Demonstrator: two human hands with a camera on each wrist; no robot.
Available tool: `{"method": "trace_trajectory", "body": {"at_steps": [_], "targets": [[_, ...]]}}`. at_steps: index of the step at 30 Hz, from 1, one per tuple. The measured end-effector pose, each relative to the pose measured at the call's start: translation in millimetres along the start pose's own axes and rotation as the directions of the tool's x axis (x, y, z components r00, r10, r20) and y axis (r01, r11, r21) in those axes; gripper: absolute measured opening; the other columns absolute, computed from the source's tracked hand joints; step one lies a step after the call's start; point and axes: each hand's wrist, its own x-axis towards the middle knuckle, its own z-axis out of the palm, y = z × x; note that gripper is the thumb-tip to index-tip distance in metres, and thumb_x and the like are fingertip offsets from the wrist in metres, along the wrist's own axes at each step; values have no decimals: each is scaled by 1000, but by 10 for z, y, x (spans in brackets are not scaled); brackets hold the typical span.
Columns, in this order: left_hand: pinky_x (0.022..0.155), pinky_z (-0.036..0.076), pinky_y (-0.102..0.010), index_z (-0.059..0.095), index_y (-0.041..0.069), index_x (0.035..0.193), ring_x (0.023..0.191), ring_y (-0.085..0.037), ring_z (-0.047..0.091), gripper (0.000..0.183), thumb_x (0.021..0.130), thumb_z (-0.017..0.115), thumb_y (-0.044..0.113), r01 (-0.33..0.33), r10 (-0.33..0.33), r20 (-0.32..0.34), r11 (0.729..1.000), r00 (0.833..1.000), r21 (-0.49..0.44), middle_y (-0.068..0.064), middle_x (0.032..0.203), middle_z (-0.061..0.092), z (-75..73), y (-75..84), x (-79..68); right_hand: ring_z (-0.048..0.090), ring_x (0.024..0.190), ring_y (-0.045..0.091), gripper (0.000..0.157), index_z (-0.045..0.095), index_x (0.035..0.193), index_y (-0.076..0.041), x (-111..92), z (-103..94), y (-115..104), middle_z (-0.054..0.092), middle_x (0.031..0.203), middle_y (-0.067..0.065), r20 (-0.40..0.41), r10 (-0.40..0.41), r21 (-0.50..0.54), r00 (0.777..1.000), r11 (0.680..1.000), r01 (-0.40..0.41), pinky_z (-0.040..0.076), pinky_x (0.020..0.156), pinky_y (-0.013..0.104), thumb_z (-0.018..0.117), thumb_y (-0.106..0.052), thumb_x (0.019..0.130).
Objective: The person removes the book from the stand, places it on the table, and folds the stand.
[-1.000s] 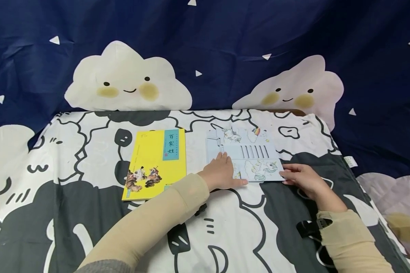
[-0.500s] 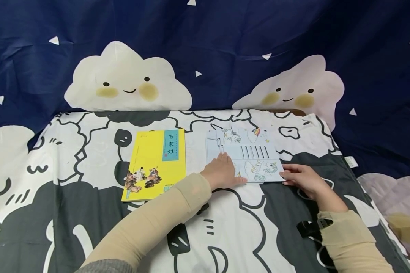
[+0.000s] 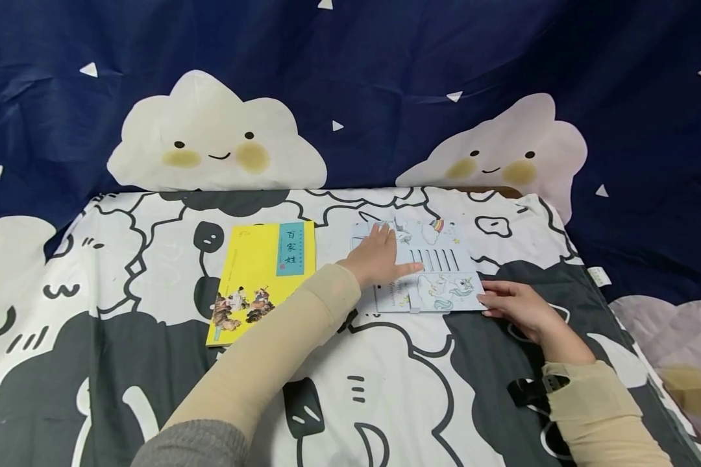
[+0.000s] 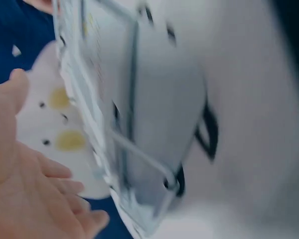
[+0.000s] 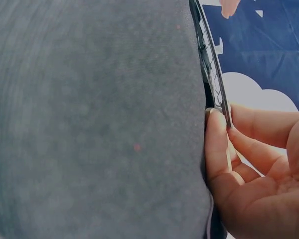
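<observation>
A flat, light-blue book stand (image 3: 452, 285) printed with unicorns lies on the patterned cloth, right of centre in the head view. My left hand (image 3: 378, 258) is spread over its left part, hiding some of it. In the left wrist view the fingers (image 4: 55, 209) extend beside the stand (image 4: 102, 79), whose folded plate and thin wire leg show blurred. With thumb and fingers, my right hand (image 3: 516, 310) pinches the near right corner. The right wrist view shows that same right hand (image 5: 259, 164) gripping the stand's thin edge (image 5: 214, 64).
To the left lies a yellow book (image 3: 263, 266) with a blue title strip, partly covered by my left sleeve (image 3: 292, 344). A black-and-white sheep-print cloth (image 3: 356, 402) covers the surface. Behind it hangs a dark blue curtain (image 3: 374, 65) with smiling clouds.
My left hand has moved away from me, from the near edge of the stand up toward its far left part. My right hand stays at the corner.
</observation>
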Motion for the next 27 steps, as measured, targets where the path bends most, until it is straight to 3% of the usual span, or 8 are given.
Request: {"method": "trace_trajectory", "body": {"at_steps": [6,11,19,27], "targets": [[126,12,-43,11,-2,157,155,-31,1,100,95,38,71,2,-3,-12,996,1000,-86,-14,167,6,-1,-126,282,63,87,-5,66,28,148,16,9,-1,20,63,110,-4,-7,-2,2,1000,1000,2,57,77,18,60,-14,99],[126,13,-48,10,3,159,155,-31,1,92,98,35,67,8,-7,12,995,1000,-96,-9,168,2,18,-144,407,63,87,-5,66,29,148,15,13,4,41,63,115,0,-11,-9,3,1000,1000,9,57,78,18,60,-15,99],[126,10,-49,15,8,159,155,-31,3,85,100,28,67,35,-34,40,999,999,-12,-5,168,7,10,-96,404,63,86,-5,66,28,149,14,25,4,48,63,102,-11,-12,-2,15,1000,1000,2,57,77,17,60,-15,99],[126,13,-48,17,8,159,155,-31,6,82,101,24,65,21,-23,32,997,999,73,-4,168,10,32,-75,371,64,85,-5,67,29,149,14,26,-2,53,63,103,-9,-19,4,-4,1000,1000,-4,57,77,18,61,-16,99]]}}
